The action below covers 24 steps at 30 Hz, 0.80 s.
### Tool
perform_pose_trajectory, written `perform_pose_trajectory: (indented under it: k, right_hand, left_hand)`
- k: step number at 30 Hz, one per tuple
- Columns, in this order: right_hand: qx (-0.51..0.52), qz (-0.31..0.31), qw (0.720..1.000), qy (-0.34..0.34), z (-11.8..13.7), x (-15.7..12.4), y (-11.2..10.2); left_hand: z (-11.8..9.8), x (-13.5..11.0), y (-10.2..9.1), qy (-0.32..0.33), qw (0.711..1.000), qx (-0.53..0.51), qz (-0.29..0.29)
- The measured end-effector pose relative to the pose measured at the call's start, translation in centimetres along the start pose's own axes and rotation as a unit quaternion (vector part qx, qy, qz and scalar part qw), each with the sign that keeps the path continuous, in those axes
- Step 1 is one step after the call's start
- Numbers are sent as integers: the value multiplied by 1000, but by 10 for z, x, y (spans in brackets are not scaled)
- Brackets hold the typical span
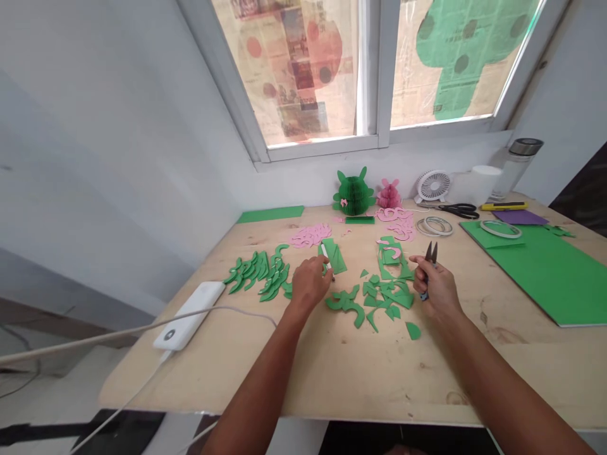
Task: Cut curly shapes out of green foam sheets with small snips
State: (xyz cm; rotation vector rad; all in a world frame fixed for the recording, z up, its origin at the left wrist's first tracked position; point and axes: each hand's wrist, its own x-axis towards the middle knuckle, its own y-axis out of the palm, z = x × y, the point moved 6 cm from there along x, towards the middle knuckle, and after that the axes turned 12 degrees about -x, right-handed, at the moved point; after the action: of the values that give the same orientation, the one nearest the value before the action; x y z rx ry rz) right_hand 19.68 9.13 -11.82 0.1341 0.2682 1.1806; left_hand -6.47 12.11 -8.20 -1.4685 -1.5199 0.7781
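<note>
My right hand is wrapped round small scissors, dark blades pointing up and away from me. Curled fingers of my left hand come down over a slim white pen-like stick, which lies by a green paper piece; what they pinch is hidden. Left of that hand lie rows of curved green cutouts. Between my hands are loose green scraps and a few joined green curved pieces. Beyond the scraps, pink curved bits rest on green paper.
Pink cutouts lie farther back. Along the wall stand a green honeycomb paper figure, a pink one and a small fan. Black scissors, tape rolls and green sheets are at right. A cabled power bank sits left.
</note>
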Motion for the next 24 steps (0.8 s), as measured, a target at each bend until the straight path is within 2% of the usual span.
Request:
perform_pose_trajectory:
  k: [4, 7, 10, 16, 22, 24]
  right_hand:
    - [-65, -35, 997, -21, 2, 6, -8]
    - [-118, -58, 991, -36, 3, 12, -14]
    - [-172, -70, 982, -39, 0, 17, -20]
    - [-227, -67, 971, -28, -4, 23, -25]
    - [-255, -62, 963, -57, -1, 26, -25]
    - [-310, -52, 946, -77, 0, 29, -23]
  left_hand:
    - [10, -6, -14, 7, 1000, -23, -18]
    - [17, -12, -17, 14, 999, -37, -34]
    - [19, -18, -11, 23, 997, -52, -47]
    - [6, -24, 5, 78, 993, -75, -41]
    - [-1, -30, 10, 101, 991, -81, -11]
    - [-1, -31, 10, 104, 991, -86, -9]
